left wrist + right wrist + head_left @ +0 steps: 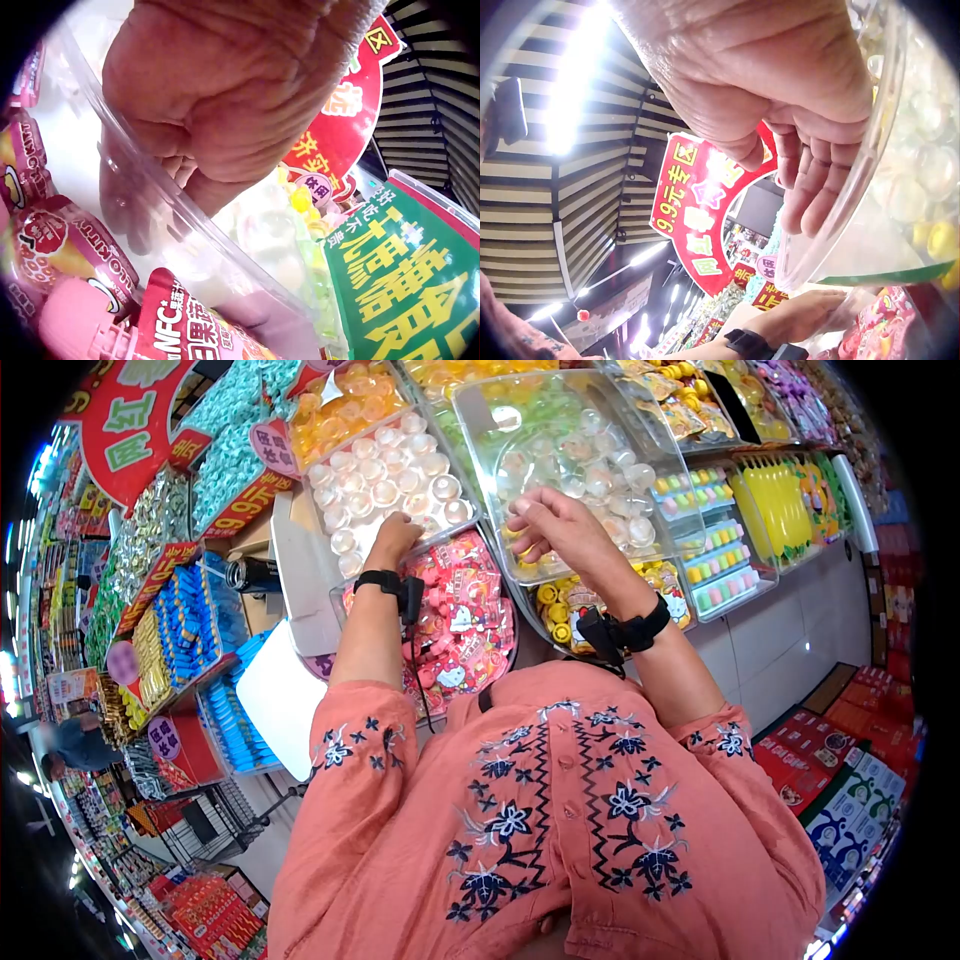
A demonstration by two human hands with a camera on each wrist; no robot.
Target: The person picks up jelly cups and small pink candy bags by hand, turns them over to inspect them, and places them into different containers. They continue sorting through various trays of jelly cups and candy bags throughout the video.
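the fingers of the left hand (pixel 398 538) reach down inside the near edge of a clear-walled bin (pixel 425 540), bent, over pale jelly cups (pixel 385 490); whether they grasp one is hidden. the fingers of the right hand (pixel 565 532) are released, loosely bent with nothing seen in them, close to the left edge of a second clear bin (pixel 480 430), which bears more clear jelly cups (pixel 610 480) toward its right edge. a black strap with a small camera sits on each wrist.

just below the first bin, toward the person, lie pink hello kitty juice pouches (pixel 465 625); yellow-capped pouches (pixel 560 618) lie under the near edge of the second. past its right edge stand packs of pastel candies (pixel 715 555), then yellow packs (pixel 778 505). orange jelly cups (pixel 345 405) fill the space beyond the first bin's far edge. farther left are blue packets (pixel 190 610), a red arched sign (pixel 130 435) and a shopping cart (pixel 205 822). the person wears a coral shirt (pixel 560 810) with dark and white floral embroidery.
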